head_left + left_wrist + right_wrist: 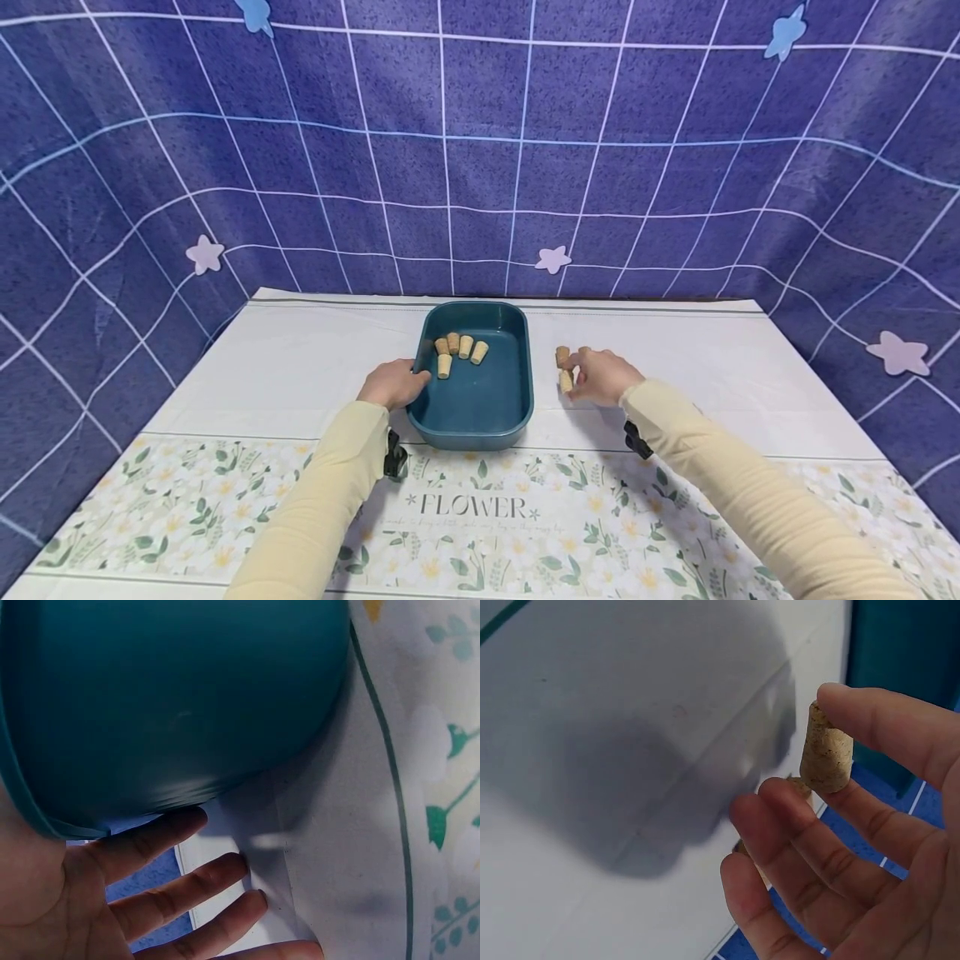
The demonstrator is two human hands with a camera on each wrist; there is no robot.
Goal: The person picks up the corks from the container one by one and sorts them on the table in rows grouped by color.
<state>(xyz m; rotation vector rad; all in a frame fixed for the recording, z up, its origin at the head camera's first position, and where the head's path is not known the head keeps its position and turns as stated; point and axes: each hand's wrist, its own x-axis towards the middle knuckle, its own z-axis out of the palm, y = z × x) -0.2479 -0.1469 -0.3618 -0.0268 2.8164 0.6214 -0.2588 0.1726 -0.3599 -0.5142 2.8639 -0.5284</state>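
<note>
My left hand (pixel 393 384) holds the left wall of a teal rectangular bin (pixel 480 410). Its thumb lies over the rim; in the left wrist view the fingers (pixel 176 896) spread outside, the index finger against the wall. Several cork stoppers (pixel 444 367) lie inside the bin, grouped toward its back left. To the right of the bin, my right hand (pixel 606 377) pinches a cork stopper (pixel 826 756) between thumb and index finger, its other fingers loosely bent. A darker cork stopper (pixel 562 357) stands just behind the pinched one, and another shows partly behind the fingers.
Under everything lies a white tablecloth (pixel 315 350) with a floral band and the word FLOWER along its front. Purple-blue curtains (pixel 480 167) with a grid and stars hang behind the table and on both sides.
</note>
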